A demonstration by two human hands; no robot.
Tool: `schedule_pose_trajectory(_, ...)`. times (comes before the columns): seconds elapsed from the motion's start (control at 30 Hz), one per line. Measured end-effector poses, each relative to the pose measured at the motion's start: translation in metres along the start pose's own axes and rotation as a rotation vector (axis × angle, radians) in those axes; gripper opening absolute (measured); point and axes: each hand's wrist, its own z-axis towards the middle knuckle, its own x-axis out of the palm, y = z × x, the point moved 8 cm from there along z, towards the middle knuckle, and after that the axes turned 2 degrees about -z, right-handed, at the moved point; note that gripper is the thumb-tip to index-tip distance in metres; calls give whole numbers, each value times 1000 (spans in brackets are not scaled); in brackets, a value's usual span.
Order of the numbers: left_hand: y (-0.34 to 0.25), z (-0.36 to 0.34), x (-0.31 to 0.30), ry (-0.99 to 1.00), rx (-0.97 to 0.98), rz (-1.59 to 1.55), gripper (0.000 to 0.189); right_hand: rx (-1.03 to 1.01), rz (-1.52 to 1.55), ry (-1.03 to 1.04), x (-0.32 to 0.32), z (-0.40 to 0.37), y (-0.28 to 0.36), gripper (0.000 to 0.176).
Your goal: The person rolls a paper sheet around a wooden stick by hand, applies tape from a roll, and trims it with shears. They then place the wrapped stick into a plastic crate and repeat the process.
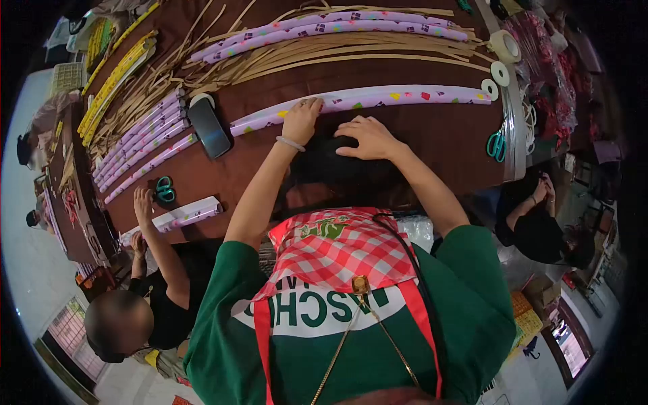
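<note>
A long lilac patterned roll (405, 96) lies across the brown table in front of me. My left hand (302, 123), with a bracelet at the wrist, is over the roll's left part, its fingers bent and closed on it. To the right, my right hand (370, 138) rests on a dark surface just below the roll, thumb and fingers apart and holding nothing. A soft black item (327, 162) lies under and between my hands; I cannot make out its kind. A dark phone (208, 128) lies left of the roll.
More lilac rolls (331, 30) lie at the back among brown strips (378, 57). Several rolls (145, 138) and yellow ones (118, 88) lie left. Tape rolls (505, 46) and scissors (497, 145) sit at the right edge. A co-worker (162, 263) handles another roll (185, 214) at left.
</note>
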Motion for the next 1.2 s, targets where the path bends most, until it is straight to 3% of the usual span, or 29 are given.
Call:
schedule_pose_trajectory(0.1, -8, -1, 2, 39, 59, 71, 34, 41, 15, 5, -3, -2, -5, 46)
schedule_pose_trajectory(0.17, -10, 2, 4, 49, 52, 133, 30, -55, 96, -98, -8, -5, -7, 37)
schedule_pose_trajectory(0.2, -12, 3, 4, 105, 59, 135, 30, -114, 100, -268, -23, -8, -8, 29)
schedule_pose_trajectory(0.23, -12, 4, 6, 162, 65, 138, 30, -37, 23, -323, -46, -10, -11, 28)
schedule_pose_trajectory(0.3, -8, 7, 10, 82, 96, 195, 26, 51, -156, -495, -72, -22, -37, 30)
schedule_pose_trajectory(0.37, -9, 9, 2, -5, 170, 257, 23, 154, -313, -498, -81, -32, -77, 31)
schedule_pose_trajectory(0.43, -6, 9, 3, -7, 136, 247, 24, 231, -234, -401, -73, -44, -117, 32)
schedule_pose_trajectory(0.47, -4, 7, 3, -12, 107, 230, 24, 189, -210, -396, -74, -48, -122, 32)
schedule_pose_trajectory(0.5, 7, 7, 13, 157, -21, 5, 32, 179, -204, -396, -75, -49, -124, 32)
schedule_pose_trajectory(0.6, 13, 0, 6, 52, -66, -49, 34, 201, -228, -370, -72, -50, -128, 31)
schedule_pose_trajectory(0.8, 47, -33, -21, -57, -289, 240, 47, 202, -201, -378, -74, -50, -127, 30)
schedule_pose_trajectory(0.83, 54, -37, -26, 40, -331, 210, 50, 208, -203, -383, -73, -50, -127, 30)
schedule_pose_trajectory(0.97, 59, -44, -17, 36, -273, 249, 46, 201, -185, -408, -78, -52, -123, 30)
schedule_pose_trajectory(1.0, 61, -48, -11, 22, -272, 267, 45, 244, -123, -319, -79, -49, -122, 30)
schedule_pose_trajectory(1.07, 62, -50, -5, -19, -260, 269, 42, 161, -235, -526, -76, -57, -123, 27)
schedule_pose_trajectory(1.1, 62, -49, -7, 21, -291, 226, 41, 195, -133, -409, -73, -52, -128, 26)
schedule_pose_trajectory(1.13, 61, -50, -7, -49, -259, 210, 39, 245, -105, -387, -82, -54, -117, 23)
schedule_pose_trajectory(1.17, 57, -50, -12, -11, -257, 188, 36, 234, -189, -489, -77, -57, -121, 21)
schedule_pose_trajectory(1.2, 55, -51, -12, -40, -246, 214, 34, 218, -153, -405, -80, -54, -119, 23)
